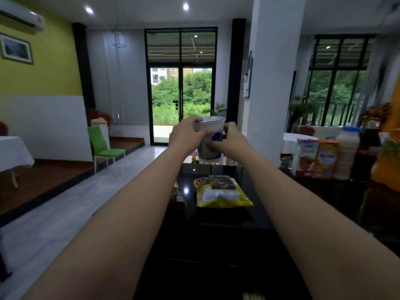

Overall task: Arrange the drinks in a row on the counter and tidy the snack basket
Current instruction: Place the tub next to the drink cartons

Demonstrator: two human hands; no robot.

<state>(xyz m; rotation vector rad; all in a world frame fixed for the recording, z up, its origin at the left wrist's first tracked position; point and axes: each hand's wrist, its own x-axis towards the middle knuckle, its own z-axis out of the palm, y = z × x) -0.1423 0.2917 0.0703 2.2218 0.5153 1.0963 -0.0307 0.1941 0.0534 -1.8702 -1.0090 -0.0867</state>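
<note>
Snack cup (213, 129) is held upright over the far end of the black counter (216, 234), gripped at the rim by the left hand (186, 135) and clasped round the side by the right hand (233, 141).

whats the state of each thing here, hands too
cup: upright, lid on, held in both hands
left hand: grips the cup's rim
right hand: grips the cup's side
yellow packet: flat on the counter, dark packet on top
pink carton: upright
orange carton: upright, beside it
white bottle: upright, capped
</note>
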